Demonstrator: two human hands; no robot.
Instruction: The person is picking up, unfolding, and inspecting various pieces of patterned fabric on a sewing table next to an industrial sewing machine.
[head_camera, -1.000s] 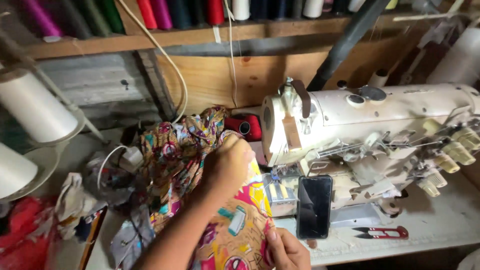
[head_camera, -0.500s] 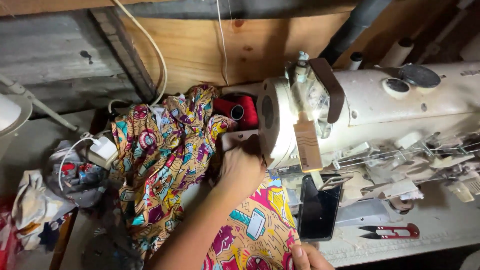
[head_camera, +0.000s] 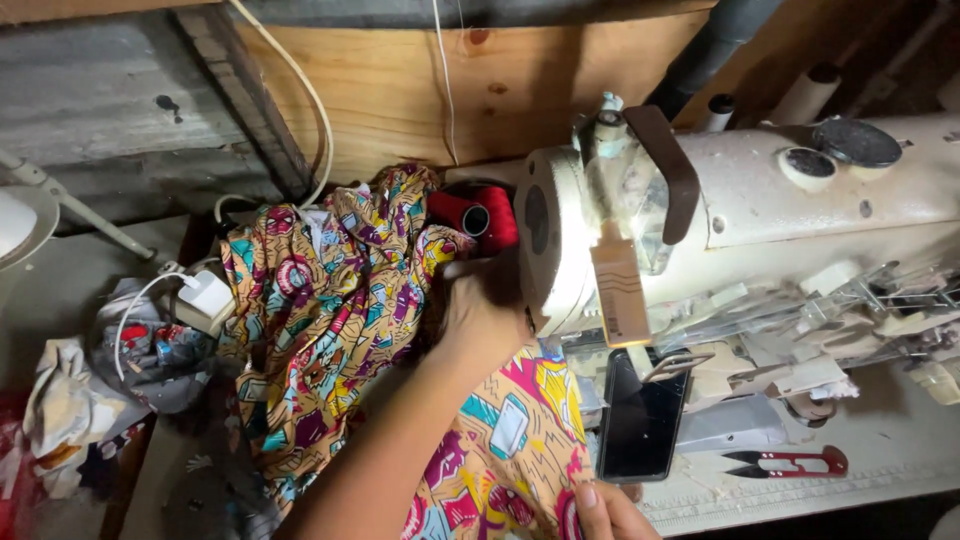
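Observation:
A colourful patterned fabric (head_camera: 330, 320) lies bunched to the left of a cream sewing machine (head_camera: 760, 210) and runs down toward me. My left hand (head_camera: 478, 322) reaches up along the cloth and presses on it beside the machine's left end; its fingertips are lost in shadow. My right hand (head_camera: 605, 510) shows only partly at the bottom edge, thumb pinching the near part of the same fabric. A red thread spool (head_camera: 478, 215) lies just beyond my left hand.
A dark phone (head_camera: 640, 425) leans against the machine's front. Red-handled thread snips (head_camera: 790, 462) lie on the table at the right. A white charger with cable (head_camera: 205, 300) and a heap of cloth scraps (head_camera: 90, 400) sit at the left. A wooden board forms the back wall.
The view has dipped and closed in on the machine's left end. My left hand has slid right along the fabric toward the machine. My right hand stays low on the cloth.

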